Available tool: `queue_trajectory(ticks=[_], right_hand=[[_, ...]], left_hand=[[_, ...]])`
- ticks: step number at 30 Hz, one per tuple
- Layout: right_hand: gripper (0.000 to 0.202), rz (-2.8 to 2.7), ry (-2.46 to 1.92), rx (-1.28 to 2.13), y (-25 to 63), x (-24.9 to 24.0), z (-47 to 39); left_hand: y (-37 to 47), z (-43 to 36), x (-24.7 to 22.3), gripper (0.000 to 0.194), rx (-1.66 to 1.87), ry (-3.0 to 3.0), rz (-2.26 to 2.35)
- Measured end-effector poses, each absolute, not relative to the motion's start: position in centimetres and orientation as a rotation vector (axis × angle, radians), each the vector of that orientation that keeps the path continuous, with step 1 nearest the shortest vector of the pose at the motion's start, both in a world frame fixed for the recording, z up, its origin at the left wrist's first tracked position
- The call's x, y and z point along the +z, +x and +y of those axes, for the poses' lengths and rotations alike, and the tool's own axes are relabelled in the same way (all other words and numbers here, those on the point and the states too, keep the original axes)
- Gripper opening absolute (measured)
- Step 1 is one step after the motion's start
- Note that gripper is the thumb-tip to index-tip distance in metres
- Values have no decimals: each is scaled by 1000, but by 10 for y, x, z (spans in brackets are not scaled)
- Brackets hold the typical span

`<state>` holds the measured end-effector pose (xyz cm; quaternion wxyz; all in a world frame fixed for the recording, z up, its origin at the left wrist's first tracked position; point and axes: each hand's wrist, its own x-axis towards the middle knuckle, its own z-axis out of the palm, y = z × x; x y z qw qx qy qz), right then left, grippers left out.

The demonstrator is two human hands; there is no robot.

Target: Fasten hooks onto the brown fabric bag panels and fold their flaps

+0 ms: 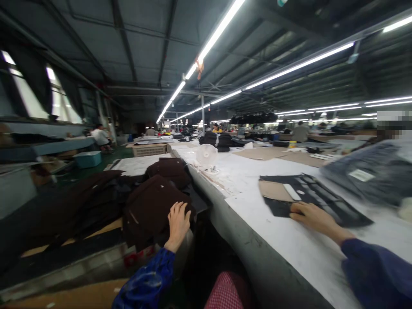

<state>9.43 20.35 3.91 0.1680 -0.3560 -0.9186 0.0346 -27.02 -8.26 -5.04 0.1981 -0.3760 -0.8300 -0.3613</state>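
My left hand [179,223], in a blue sleeve, is over the right edge of a stack of dark brown fabric pieces [146,210], its fingers apart. On the white-covered table [257,231] my right hand [310,214] lies at the near edge of a dark fabric piece [277,208]. Its fingers are bent down onto the cloth, and whether they pinch it cannot be made out. A tan panel [275,190] and a white strip [292,192] rest on that dark fabric.
A small white fan [207,156] stands on the table's left side. Grey cloth in plastic [370,171] is piled at the right. Black stacks [223,141] sit farther back. A seated person [101,136] and a teal bin [87,159] are at the left.
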Motion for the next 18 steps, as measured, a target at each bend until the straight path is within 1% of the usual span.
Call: queue_trajectory(ticks=[4,7,8,11,12,13,14,17,18], right_hand=[[11,-2668,-1084,223,98,48,191],[17,-2663,-1056,311,107,55,177],[20,-2666,-1023,342,109,58,169],[28,-2693,-890,460,117,67,139],[31,-2713,-843,503,119,70,131],[35,-2712,-802,563,123,72,125],[39,-2681,-781,628,127,74,121],[44,-2441,-873,740,143,73,128],[43,-2348,-942,740,150,71,135]], left_hand=[[-211,-46,-45,31,-1107,-1403,-2191],[-163,-21,-28,36,-1171,-1725,-2030],[-147,-14,-21,42,-1184,-1825,-1982],[-105,5,4,75,-1214,-2095,-1888],[-95,11,11,79,-1253,-2205,-1856],[-86,16,17,75,-1345,-2325,-1839],[-79,21,21,65,-1486,-2437,-1843],[-69,34,22,20,-2012,-2536,-1961],[-68,37,20,14,-2168,-2461,-2015]])
